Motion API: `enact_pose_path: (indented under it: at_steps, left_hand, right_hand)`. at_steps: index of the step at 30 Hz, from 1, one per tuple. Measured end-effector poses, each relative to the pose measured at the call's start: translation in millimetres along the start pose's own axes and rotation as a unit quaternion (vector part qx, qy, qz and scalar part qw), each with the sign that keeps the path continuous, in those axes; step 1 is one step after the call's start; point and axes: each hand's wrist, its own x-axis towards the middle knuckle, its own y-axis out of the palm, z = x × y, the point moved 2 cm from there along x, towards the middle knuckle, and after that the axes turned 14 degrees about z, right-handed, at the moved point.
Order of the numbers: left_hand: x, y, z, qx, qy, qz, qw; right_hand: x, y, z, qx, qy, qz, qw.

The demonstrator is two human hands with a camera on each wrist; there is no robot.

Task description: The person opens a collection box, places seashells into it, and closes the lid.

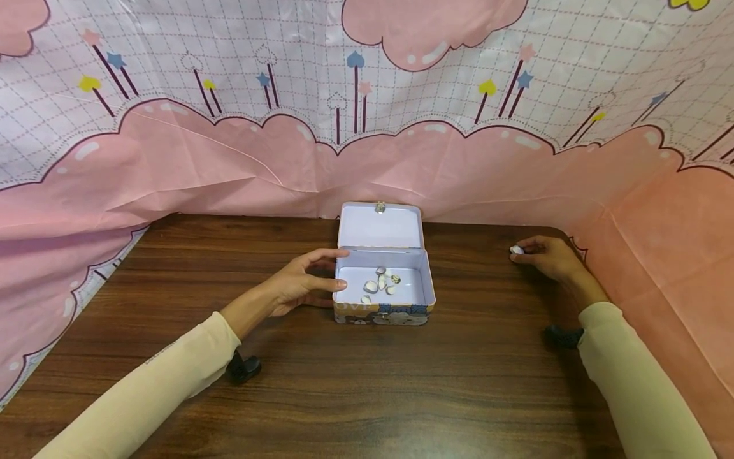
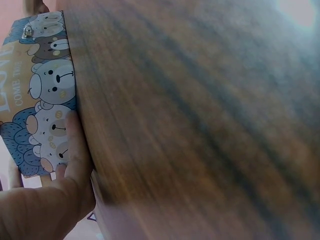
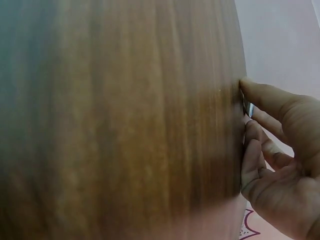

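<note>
A hinged tin box printed with cartoon bears stands on the table, its lid raised at the back. Several small pale seashells lie on its white floor. My left hand rests against the left end, fingers extended and fingertips at the rim; in the left wrist view one finger lies along the bear-printed side. Far to the right, my right hand pinches a small white seashell low over the table. In the right wrist view the fingers mostly hide that shell.
The dark wood table runs back to a pink and white patterned cloth hanging behind and at both sides. On the right the cloth comes close to my right hand. Dark wrist mounts show below both wrists.
</note>
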Motion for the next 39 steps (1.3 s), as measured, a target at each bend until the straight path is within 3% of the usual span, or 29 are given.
enact_pose_path:
  at_steps: [12, 19, 39]
  left_hand:
    - [-0.1, -1.5, -1.6, 0.004, 0.002, 0.002, 1.0]
    - [0.8, -2.4, -0.8, 0.004, 0.002, 0.002, 1.0]
    - [0.8, -1.0, 1.4, 0.001, 0.006, 0.008, 1.0]
  right_hand:
    - [-6.1, -2, 11, -0.035, -0.001, -0.018, 0.9992]
    - [-11.5, 1, 26, -0.05, -0.024, -0.024, 0.9982]
    - [-24.4, 34, 79, -0.03, -0.07, -0.024, 0.9968]
